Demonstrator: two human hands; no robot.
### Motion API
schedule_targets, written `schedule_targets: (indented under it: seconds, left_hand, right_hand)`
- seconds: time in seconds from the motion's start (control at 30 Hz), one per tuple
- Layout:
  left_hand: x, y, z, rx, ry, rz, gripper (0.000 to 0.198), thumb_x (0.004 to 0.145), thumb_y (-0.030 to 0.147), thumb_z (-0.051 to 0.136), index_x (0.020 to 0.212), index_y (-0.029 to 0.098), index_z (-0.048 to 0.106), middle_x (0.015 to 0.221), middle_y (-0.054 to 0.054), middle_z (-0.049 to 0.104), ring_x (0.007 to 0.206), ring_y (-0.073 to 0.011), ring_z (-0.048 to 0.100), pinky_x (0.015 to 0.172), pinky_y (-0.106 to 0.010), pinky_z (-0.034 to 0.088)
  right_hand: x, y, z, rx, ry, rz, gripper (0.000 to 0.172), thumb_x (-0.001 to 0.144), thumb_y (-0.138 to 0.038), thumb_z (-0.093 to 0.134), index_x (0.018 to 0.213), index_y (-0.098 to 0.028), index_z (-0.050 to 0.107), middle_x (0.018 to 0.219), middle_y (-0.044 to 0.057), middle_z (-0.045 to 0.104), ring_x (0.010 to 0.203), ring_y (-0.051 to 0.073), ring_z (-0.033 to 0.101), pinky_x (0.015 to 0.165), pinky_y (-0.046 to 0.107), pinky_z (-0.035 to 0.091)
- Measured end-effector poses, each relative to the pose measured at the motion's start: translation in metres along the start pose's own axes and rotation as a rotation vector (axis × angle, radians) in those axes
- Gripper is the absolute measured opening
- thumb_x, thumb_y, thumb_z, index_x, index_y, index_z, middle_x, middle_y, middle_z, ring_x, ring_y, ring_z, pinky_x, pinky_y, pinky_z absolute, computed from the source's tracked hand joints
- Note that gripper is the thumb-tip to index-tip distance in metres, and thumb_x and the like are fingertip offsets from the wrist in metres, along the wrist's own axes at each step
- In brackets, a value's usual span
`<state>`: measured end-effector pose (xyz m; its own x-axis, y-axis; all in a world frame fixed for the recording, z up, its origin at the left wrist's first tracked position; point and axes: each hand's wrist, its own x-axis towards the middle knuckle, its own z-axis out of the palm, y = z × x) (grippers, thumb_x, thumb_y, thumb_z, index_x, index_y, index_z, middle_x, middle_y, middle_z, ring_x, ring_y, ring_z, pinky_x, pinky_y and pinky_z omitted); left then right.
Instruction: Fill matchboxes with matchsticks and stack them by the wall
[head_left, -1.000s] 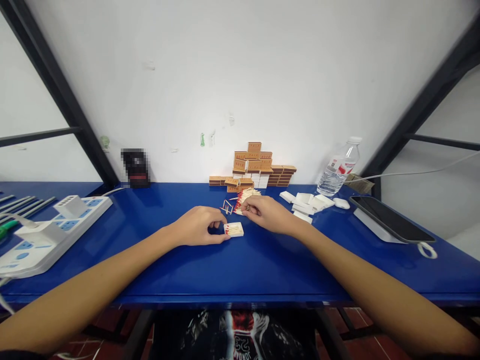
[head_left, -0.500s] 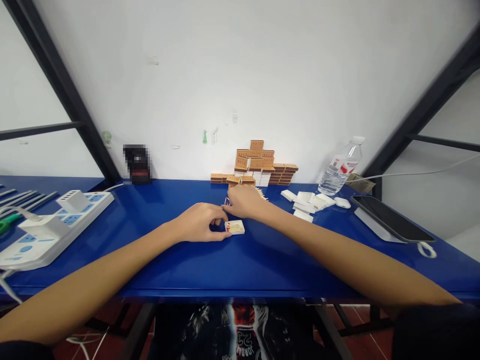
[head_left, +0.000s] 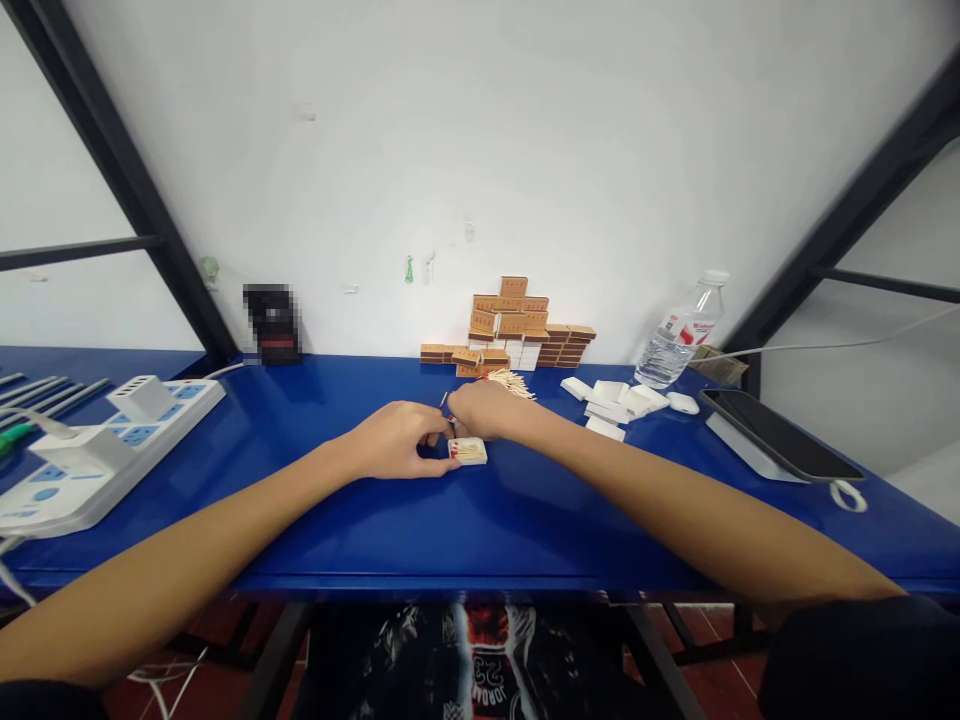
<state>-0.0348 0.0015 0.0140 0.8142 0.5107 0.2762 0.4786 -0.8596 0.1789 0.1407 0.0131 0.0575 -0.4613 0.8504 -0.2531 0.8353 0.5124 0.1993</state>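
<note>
A small white matchbox tray (head_left: 469, 453) with red-tipped matches in it lies on the blue table. My left hand (head_left: 397, 440) grips the tray's left end between thumb and fingers. Just beyond the tray, my right hand (head_left: 484, 410) is closed in a pinch, its fingertips close to my left fingers. A thin match (head_left: 443, 398) sticks out from the right fingers, and a red tip shows beneath them. Partly behind the right hand is a pile of loose matches (head_left: 512, 382). How many matches the right hand holds is hidden.
Stacked matchboxes (head_left: 513, 322) stand against the wall. To their right are white tray pieces (head_left: 611, 400), a water bottle (head_left: 679, 335), a small white case (head_left: 682, 403) and a propped phone (head_left: 780, 432). A power strip (head_left: 112, 465) with plugs lies at the left.
My right hand has come down and nearer the tray, uncovering more of the match pile. A match now shows at its fingers. My left hand stays on the tray.
</note>
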Motion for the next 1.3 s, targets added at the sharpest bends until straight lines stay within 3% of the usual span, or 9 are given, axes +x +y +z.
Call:
schedule_targets:
  seconds: [0.2, 0.33, 0.47, 0.63, 0.97, 1.13, 1.23, 1.3]
  left_hand:
    - [0.0, 0.001, 0.0, -0.008, -0.003, -0.003, 0.024, 0.09, 0.04, 0.071, 0.097, 0.018, 0.076, 0.081, -0.002, 0.07, 0.07, -0.0159, 0.064, 0.066, -0.028, 0.044]
    - [0.0, -0.001, 0.001, -0.014, -0.005, -0.009, 0.026, 0.09, 0.041, 0.071, 0.098, 0.017, 0.075, 0.081, -0.002, 0.07, 0.07, -0.0155, 0.064, 0.066, -0.027, 0.044]
    - [0.0, -0.001, 0.001, -0.01, -0.007, -0.018, 0.025, 0.09, 0.04, 0.071, 0.097, 0.017, 0.075, 0.08, -0.002, 0.069, 0.07, -0.0155, 0.063, 0.066, -0.027, 0.044]
    - [0.0, 0.0, -0.001, -0.02, -0.018, -0.029, 0.025, 0.09, 0.041, 0.071, 0.1, 0.018, 0.076, 0.081, -0.001, 0.069, 0.071, -0.0151, 0.063, 0.067, -0.027, 0.044]
    - [0.0, 0.0, 0.0, -0.019, -0.011, -0.033, 0.024, 0.089, 0.041, 0.072, 0.099, 0.018, 0.076, 0.08, 0.0, 0.068, 0.069, -0.0147, 0.062, 0.066, -0.027, 0.044]
    - [0.0, 0.002, -0.001, -0.022, -0.014, -0.03, 0.024, 0.09, 0.04, 0.071, 0.098, 0.019, 0.076, 0.081, -0.001, 0.069, 0.07, -0.0151, 0.063, 0.067, -0.027, 0.044]
    - [0.001, 0.003, -0.001, -0.029, -0.014, -0.043, 0.024, 0.089, 0.041, 0.072, 0.098, 0.019, 0.077, 0.08, -0.001, 0.069, 0.069, -0.0149, 0.062, 0.067, -0.027, 0.044]
    - [0.001, 0.002, -0.001, -0.03, -0.006, -0.045, 0.025, 0.088, 0.042, 0.072, 0.097, 0.019, 0.077, 0.08, -0.001, 0.069, 0.069, -0.0149, 0.062, 0.067, -0.027, 0.044]
  right_hand:
    - [-0.016, 0.015, 0.002, -0.026, 0.098, -0.014, 0.028, 0.089, -0.018, 0.064, 0.112, -0.01, 0.078, 0.109, 0.021, 0.078, 0.097, 0.03, 0.075, 0.075, 0.03, 0.052]
    - [-0.036, 0.025, 0.007, 0.089, 0.076, -0.085, 0.02, 0.086, -0.016, 0.066, 0.102, -0.012, 0.078, 0.097, 0.014, 0.078, 0.085, 0.023, 0.071, 0.067, 0.026, 0.044]
    - [-0.049, 0.018, 0.016, 0.139, 0.082, -0.152, 0.016, 0.089, -0.019, 0.069, 0.103, -0.012, 0.075, 0.107, 0.013, 0.076, 0.09, 0.022, 0.069, 0.064, 0.026, 0.038]
    - [-0.05, 0.022, 0.022, 0.177, 0.123, -0.169, 0.013, 0.099, -0.021, 0.063, 0.103, -0.014, 0.074, 0.107, 0.01, 0.075, 0.093, 0.021, 0.067, 0.065, 0.026, 0.034]
    - [-0.043, 0.036, 0.04, 0.388, 0.216, -0.257, 0.009, 0.097, -0.02, 0.066, 0.095, -0.014, 0.073, 0.085, 0.004, 0.07, 0.071, 0.014, 0.054, 0.063, 0.025, 0.032]
    - [-0.042, 0.043, 0.026, 0.403, 0.288, -0.193, 0.02, 0.101, -0.03, 0.065, 0.09, -0.015, 0.072, 0.079, 0.004, 0.07, 0.068, 0.014, 0.054, 0.061, 0.026, 0.032]
    - [-0.03, 0.048, 0.007, 0.28, 0.393, -0.07, 0.02, 0.101, -0.027, 0.063, 0.088, -0.015, 0.074, 0.086, 0.007, 0.074, 0.077, 0.017, 0.062, 0.063, 0.027, 0.034]
    - [-0.015, 0.047, -0.006, 0.184, 0.367, 0.01, 0.02, 0.099, -0.031, 0.067, 0.091, -0.015, 0.076, 0.093, 0.011, 0.077, 0.084, 0.021, 0.067, 0.065, 0.028, 0.036]
